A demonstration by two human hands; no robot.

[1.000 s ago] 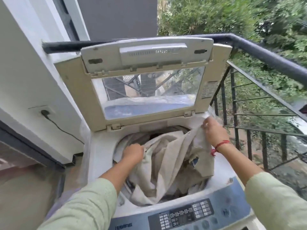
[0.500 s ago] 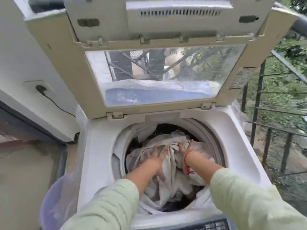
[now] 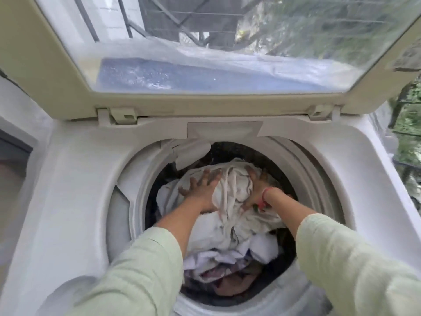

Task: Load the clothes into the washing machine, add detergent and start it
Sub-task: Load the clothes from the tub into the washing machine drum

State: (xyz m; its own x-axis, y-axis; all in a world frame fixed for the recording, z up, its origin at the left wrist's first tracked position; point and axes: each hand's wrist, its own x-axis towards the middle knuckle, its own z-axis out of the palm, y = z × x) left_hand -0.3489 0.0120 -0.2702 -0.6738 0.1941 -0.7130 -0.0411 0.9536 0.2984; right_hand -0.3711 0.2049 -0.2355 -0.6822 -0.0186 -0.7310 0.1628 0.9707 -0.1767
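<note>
- The left hand (image 3: pixel 201 189) lies flat on top of the pile, fingers straight and spread, pressing down on a pale crumpled cloth (image 3: pixel 230 197) – it grips nothing.
- The right hand (image 3: pixel 256 185) is just beside it on the same cloth. It is partly sunk in the folds and blurred, so I cannot tell whether its fingers press flat or curl round the fabric. A red thread (image 3: pixel 264 199) circles that wrist.
- Both arms, in pale green sleeves (image 3: pixel 145 265), reach down through the round opening.
- The clothes (image 3: pixel 227 258) are inside the drum (image 3: pixel 316 190). The pale cloth is on top, with more white pieces under it and something darker, reddish-brown, at the near side. The heap stands fairly high but sits below the rim.
- The drum is set into the top of the white washing machine (image 3: pixel 75 183). Its lid (image 3: pixel 45 71), with a clear window, stands open at the back.
- Progress, as I judge it: loading is at or near its end – the hands look to be packing the pile down, not bringing more in.
- Left to do: add detergent, shut the lid and start the wash. No detergent bottle or box is in view, and the control panel is out of the picture, so neither step looks begun.
- Past the machine on the right there is a strip of greenery (image 3: pixel 410 124).
</note>
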